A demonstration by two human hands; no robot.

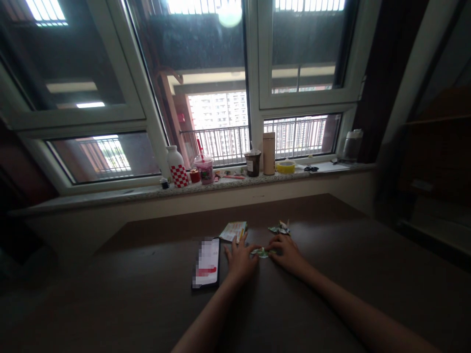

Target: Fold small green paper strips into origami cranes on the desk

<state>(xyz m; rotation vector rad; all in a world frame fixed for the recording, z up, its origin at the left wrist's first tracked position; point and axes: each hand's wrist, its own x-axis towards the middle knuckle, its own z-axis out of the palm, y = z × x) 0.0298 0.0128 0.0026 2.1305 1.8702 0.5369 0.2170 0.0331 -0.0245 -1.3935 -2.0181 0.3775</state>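
Observation:
Both my hands rest on a dark brown table with a small folded piece of green patterned paper between them. My left hand lies mostly flat, its thumb and forefinger pinching the paper's left end. My right hand is curled, fingertips pressed on the paper's right end. A finished folded paper figure stands just beyond my right hand. A small stack of patterned paper sheets lies beyond my left hand.
A phone with a lit screen lies left of my left hand. The windowsill holds a checked bottle, a pink cup, a dark cup, a tall flask, a tape roll and a kettle.

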